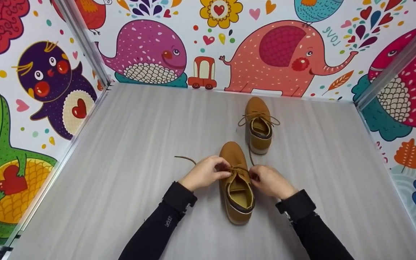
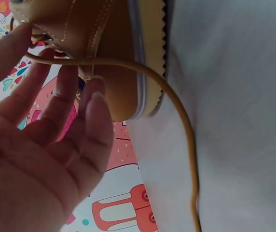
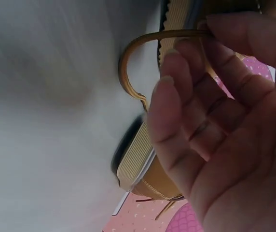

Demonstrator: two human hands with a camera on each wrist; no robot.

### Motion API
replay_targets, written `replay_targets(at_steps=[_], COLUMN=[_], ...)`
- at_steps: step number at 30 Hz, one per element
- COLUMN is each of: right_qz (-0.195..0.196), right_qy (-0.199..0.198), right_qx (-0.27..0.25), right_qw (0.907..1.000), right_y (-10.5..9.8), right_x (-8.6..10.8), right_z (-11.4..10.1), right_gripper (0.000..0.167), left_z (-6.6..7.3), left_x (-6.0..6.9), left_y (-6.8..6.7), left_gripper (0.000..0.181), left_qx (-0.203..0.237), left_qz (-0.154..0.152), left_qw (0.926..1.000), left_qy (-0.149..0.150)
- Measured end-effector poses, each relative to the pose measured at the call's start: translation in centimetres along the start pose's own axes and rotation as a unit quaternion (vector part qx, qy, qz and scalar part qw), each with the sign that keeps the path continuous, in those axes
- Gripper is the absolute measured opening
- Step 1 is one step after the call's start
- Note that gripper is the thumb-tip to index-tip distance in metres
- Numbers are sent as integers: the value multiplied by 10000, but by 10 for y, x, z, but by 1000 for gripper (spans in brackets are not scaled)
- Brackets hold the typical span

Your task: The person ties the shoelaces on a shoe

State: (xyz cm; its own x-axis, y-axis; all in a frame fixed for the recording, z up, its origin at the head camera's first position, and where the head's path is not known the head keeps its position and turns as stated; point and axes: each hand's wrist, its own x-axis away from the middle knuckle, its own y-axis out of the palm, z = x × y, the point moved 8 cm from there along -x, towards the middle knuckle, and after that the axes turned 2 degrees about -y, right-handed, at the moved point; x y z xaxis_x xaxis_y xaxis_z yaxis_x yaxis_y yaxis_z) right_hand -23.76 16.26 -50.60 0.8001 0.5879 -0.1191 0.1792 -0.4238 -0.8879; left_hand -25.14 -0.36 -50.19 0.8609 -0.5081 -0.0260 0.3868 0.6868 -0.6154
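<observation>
A tan lace-up shoe (image 1: 232, 153) stands on the floor between both hands, its toe pointing away. With thumb and fingertips, my left hand (image 1: 206, 172) pinches the shoelace (image 2: 56, 61) at the lacing; the exact contact is partly hidden. From there a loose lace end (image 1: 185, 157) trails left along the floor. On the shoe's other side my right hand (image 1: 271, 181) pinches the lace (image 3: 164, 35) between thumb and finger, and its remainder curves down to the floor. Farther off and slightly right stands the matching shoe (image 1: 256, 104), its laces tied in a bow (image 1: 259, 116).
Pale wood-look floor (image 1: 150, 137) lies around the shoes. Printed cartoon panels enclose it: a back wall (image 1: 222, 65), a left panel (image 1: 20, 130) and a right panel (image 1: 392, 155), with metal posts (image 1: 85, 43) at the corners.
</observation>
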Motion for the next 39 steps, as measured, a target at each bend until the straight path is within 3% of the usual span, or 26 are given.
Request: replay_targets(at_steps=[5, 9, 16, 20, 25, 29, 32, 39], right_qz=[-185, -305, 52, 191, 287, 292, 322, 349], right_qy=[-148, 87, 791, 957, 981, 985, 1102, 1475], right_qx=[-225, -436, -771, -784, -417, -4, 253, 346], right_qw=[9995, 9985, 9939, 9921, 9939, 9947, 9931, 9878], right_y=[10, 8, -32, -51, -63, -73, -83, -104], right_x=[9, 15, 23, 26, 33, 46, 58, 80], right_z=[-16, -14, 8, 14, 18, 28, 39, 53], right_gripper=[18, 14, 5, 6, 7, 10, 10, 5], left_z=[-4, -5, -1, 3, 8, 9, 11, 16], left_x=[2, 3, 9, 13, 14, 15, 18, 30], left_y=[-4, -5, -5, -4, 0, -2, -10, -39], left_gripper=[10, 5, 6, 7, 9, 10, 11, 9], left_qx=[49, 49, -233, -338, -284, 8, 226, -3], left_qz=[88, 95, 412, 571, 417, 150, -125, -371], left_qw=[9999, 9999, 9989, 9978, 9987, 9999, 9997, 9992], left_qy=[34, 31, 65, 26, 0, 25, 25, 161])
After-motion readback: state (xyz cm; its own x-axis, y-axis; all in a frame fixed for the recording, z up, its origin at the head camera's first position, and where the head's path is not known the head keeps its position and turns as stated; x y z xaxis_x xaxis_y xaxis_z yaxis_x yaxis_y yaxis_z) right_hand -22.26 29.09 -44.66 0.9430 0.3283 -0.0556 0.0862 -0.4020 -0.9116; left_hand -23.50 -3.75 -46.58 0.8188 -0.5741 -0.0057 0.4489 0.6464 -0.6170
